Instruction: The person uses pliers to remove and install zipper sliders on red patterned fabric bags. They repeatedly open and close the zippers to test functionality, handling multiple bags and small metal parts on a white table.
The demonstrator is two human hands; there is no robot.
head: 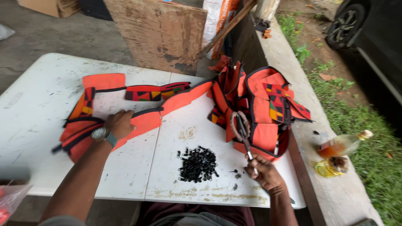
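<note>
Firmly, right hand [264, 169] pinches scissors [243, 134] (left hand [119, 124] flat on orange fabric [144, 121])

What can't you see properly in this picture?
Head view only:
- Left hand: fingers curled on the orange fabric, their grip hidden.
- Right hand: what it pinches is too small; the scissors lie just above it.
- Black bits: too small to identify.
- Car: cut off by the edge.

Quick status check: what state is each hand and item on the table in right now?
left hand: pressed flat on orange fabric pieces
right hand: gripping scissors, blades shut
black zipper pulls: loose pile
orange bags: heaped, unzipped
glass bottle: lying on the ledge, partly full
</note>
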